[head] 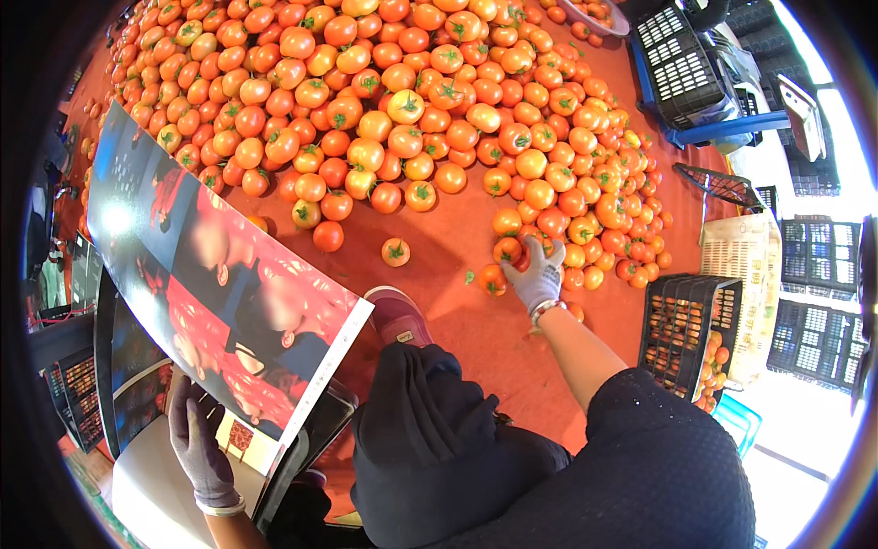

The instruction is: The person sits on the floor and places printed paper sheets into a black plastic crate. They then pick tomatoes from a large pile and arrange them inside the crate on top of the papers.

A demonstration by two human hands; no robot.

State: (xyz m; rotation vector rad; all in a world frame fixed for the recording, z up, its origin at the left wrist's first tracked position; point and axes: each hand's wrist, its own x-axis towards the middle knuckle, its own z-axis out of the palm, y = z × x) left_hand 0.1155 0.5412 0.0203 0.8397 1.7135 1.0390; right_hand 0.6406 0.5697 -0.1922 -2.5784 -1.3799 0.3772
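Note:
My right hand (540,278), in a grey-white work glove with a beaded bracelet at the wrist, is curled around a red tomato (523,262) at the near edge of the heap. Loose tomatoes lie against its fingers, one of them (492,280) just left of the thumb. My left hand (199,439), gloved too, is low on the left, fingers apart and nothing visible in them. It is beside the lower edge of a large glossy printed panel (233,274), over a pale surface (158,473). Whether its fingertips touch the panel, I cannot tell.
A wide heap of tomatoes (384,110) covers the red floor covering (439,254). One tomato (396,252) lies apart near my shoe (401,319). At right stand a black crate with tomatoes (675,329), a cream crate (748,274) and a blue-framed stand (727,127) bearing a black crate.

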